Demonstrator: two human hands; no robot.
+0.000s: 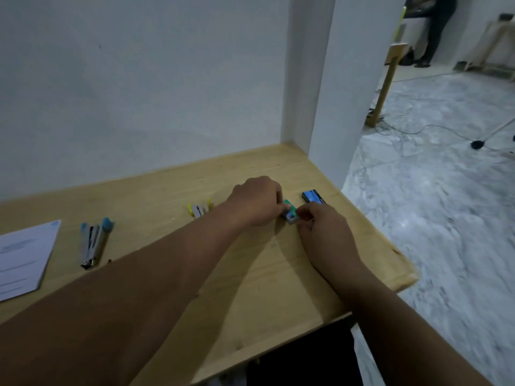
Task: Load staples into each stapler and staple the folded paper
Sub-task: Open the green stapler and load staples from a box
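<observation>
A small green staple box (290, 213) lies on the wooden table (250, 288) at the right. My left hand (255, 201) grips its far end and my right hand (323, 232) pinches its near end. A blue staple box (313, 196) sits just behind, untouched. A small yellow stapler (199, 209) lies left of my hands. Further left is a blue stapler (93, 242), swung open. The folded paper (23, 257) lies at the table's left edge.
A white wall stands behind the table and a white pillar (326, 107) rises at its back right corner. The table's right edge drops to a marble floor (446, 218) with cables. A person stands far off at the upper right.
</observation>
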